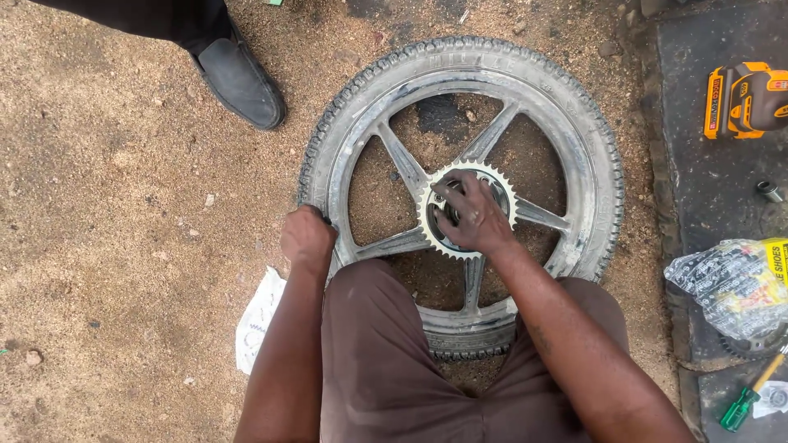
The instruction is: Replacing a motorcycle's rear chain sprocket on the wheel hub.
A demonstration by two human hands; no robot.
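Note:
A motorcycle wheel [566,123] with a black tyre and grey spoked alloy rim lies flat on sandy ground. A toothed sprocket [507,187] sits on its hub at the centre. My right hand [474,215] rests on the sprocket and hub, fingers spread over the middle. My left hand [307,238] is closed on the tyre's left edge. My knee in brown trousers [386,344] presses on the wheel's near side.
Another person's black shoe [240,80] stands at the upper left. On the dark mat at right lie a yellow power tool [743,100], a small socket [769,190], a plastic-wrapped package [735,283] and a green-handled screwdriver [743,402]. A crumpled paper [258,316] lies left of my arm.

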